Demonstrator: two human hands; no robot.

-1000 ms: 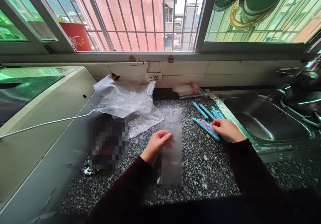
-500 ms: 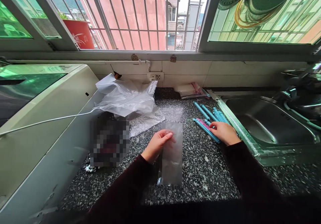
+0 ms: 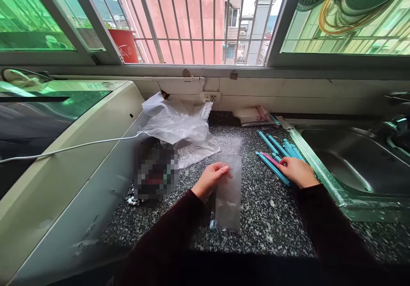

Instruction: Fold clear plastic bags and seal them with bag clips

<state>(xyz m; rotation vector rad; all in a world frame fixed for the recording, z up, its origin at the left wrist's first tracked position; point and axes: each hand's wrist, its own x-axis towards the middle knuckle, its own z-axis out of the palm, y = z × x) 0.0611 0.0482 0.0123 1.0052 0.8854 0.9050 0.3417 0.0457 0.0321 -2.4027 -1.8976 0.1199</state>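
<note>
My left hand [image 3: 212, 179] pinches a clear plastic bag [image 3: 228, 209] near its upper left edge, thumb in front and fingers showing through the film. The bag is flat and upright in the view, above the speckled counter. To the right, my right hand [image 3: 297, 172] has its fingertips closed at the near end of a pink sealing clip [image 3: 270, 158]. That clip lies between long blue sealing clips [image 3: 272, 168]. More blue clips [image 3: 291, 148] are gathered just behind the hand. The right fingertips partly hide the pink clip's end.
Crumpled clear plastic bags [image 3: 179, 119] lie at the back left, beside a white appliance [image 3: 124, 111] with a white cord. A blurred dark item [image 3: 155, 173] sits before them. A filled plastic packet [image 3: 251, 116] rests by the wall. A steel sink [image 3: 339, 158] borders the right.
The whole view has shifted, so everything appears farther right. Both hands keep nearly the same places relative to the bag and the clips.
</note>
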